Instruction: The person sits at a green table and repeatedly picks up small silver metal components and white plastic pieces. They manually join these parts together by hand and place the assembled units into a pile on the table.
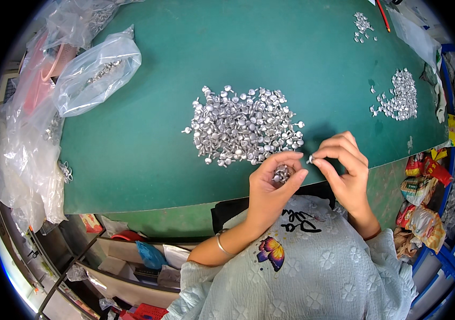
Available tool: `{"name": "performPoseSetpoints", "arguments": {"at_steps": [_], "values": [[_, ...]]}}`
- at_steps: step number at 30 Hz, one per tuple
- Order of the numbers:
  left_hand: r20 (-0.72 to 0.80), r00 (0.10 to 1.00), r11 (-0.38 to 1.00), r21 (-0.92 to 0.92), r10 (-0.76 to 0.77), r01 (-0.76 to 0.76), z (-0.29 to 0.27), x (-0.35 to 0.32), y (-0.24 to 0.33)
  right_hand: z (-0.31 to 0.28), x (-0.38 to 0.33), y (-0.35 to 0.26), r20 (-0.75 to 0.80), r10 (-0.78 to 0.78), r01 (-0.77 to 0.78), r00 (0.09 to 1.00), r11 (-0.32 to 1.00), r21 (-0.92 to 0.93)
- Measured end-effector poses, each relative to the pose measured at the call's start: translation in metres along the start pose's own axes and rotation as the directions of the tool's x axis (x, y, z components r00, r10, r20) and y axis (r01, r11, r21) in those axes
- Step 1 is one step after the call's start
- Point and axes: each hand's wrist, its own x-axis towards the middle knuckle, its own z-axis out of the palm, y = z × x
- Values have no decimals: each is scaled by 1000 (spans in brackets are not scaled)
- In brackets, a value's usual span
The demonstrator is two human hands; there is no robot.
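Observation:
My left hand [263,193] is curled around a handful of small silver metal studs [281,174], each with a round head and a short stem. Just right of its fingertips, my right hand [349,175] pinches a single metal stud [310,159] between thumb and forefinger. Beyond both hands, a big heap of the same studs [243,125] lies on the green table [158,181]. A smaller group of silver pieces [402,96] is spread near the table's right edge.
At the far right are a few more metal pieces [363,24] and a red pencil [383,16]. A clear plastic bag [99,74] holding metal pieces lies at the left, among crumpled plastic bags [30,160]. Colourful packets [425,186] hang beside a blue rack [446,256] on the right.

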Motion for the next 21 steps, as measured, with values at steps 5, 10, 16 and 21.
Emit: {"name": "performPoseSetpoints", "arguments": {"at_steps": [5, 10, 16, 21], "values": [[49, 993, 992, 58, 108, -111, 2, 1, 5, -7, 0, -13, 10, -61, 62, 998, 998, -24], [41, 995, 993, 72, 90, -93, 3, 0, 12, -10, 1, -20, 2, -132, 132, 991, 986, -106], [59, 994, 992, 80, 90, -94, 3, 0, 16, -14, 3, -30, 41, -200, 204, 979, 951, -233], [112, 985, 988, 68, 132, -140, 1, 1, 14, -15, 3, -31, 28, -179, 181, 984, 968, -172]]}}
